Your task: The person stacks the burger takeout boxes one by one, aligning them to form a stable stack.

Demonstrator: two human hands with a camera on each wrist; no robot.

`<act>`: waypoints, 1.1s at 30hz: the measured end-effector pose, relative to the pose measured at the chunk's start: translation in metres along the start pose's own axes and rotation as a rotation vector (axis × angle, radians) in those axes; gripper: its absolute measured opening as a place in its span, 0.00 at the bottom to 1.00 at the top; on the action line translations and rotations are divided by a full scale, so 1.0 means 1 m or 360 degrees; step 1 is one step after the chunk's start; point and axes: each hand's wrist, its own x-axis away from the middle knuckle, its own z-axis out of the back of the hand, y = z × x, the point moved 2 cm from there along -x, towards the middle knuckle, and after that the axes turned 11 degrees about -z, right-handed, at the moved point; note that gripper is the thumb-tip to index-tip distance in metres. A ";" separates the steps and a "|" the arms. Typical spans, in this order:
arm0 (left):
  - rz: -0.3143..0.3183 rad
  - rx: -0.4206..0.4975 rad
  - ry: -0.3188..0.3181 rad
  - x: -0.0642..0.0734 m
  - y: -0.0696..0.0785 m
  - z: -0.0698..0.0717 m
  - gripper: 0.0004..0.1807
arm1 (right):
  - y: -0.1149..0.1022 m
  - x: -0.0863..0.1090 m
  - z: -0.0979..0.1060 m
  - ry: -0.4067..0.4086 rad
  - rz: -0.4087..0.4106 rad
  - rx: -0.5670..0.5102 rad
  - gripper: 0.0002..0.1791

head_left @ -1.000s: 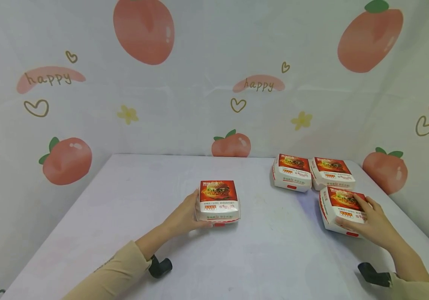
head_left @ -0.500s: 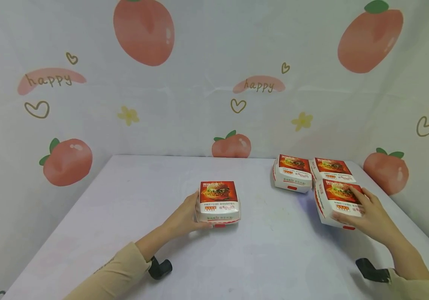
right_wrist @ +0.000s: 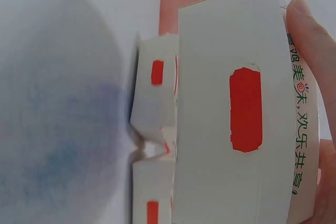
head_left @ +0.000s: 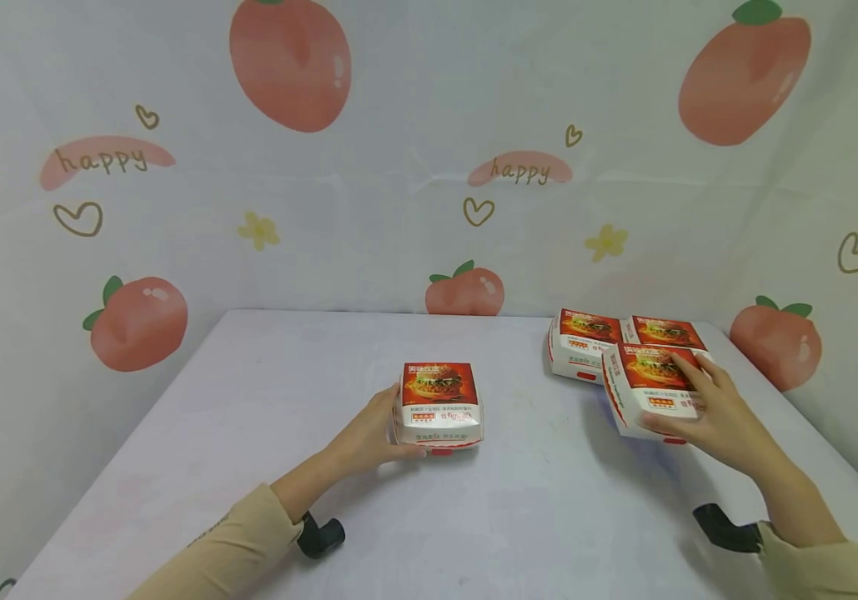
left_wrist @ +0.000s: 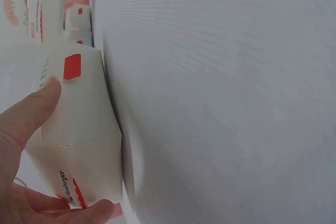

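Note:
My left hand (head_left: 372, 437) grips a hamburger box (head_left: 439, 408) at its left side, near the middle of the table. In the left wrist view that box (left_wrist: 79, 108) rests on the table, with the thumb along its front and fingertips at its side. Farther right, my right hand (head_left: 721, 421) holds another hamburger box (head_left: 649, 392) above the table, thumb in front and fingers over its right side. The right wrist view shows this raised box (right_wrist: 210, 108) close up, its red tab facing the camera. Both boxes are white with a red burger picture on top.
Two more hamburger boxes stand side by side at the back right: a left one (head_left: 582, 362) and a right one (head_left: 669, 332), partly hidden behind the raised box. A white cloth with printed peaches (head_left: 466, 292) hangs behind the white table (head_left: 308, 358).
My right hand has lifted its hamburger box from the table and moved it left and away from me, in front of the two back boxes. The left hand has stayed on its box.

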 end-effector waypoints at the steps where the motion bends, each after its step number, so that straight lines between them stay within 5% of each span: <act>1: -0.0004 0.0001 0.0002 0.000 0.000 0.000 0.57 | -0.002 0.000 0.000 0.0009 0.0013 0.0000 0.58; 33: -0.0014 -0.0013 -0.0006 0.000 -0.003 -0.001 0.57 | -0.078 0.000 -0.014 0.0005 0.0321 -0.0037 0.58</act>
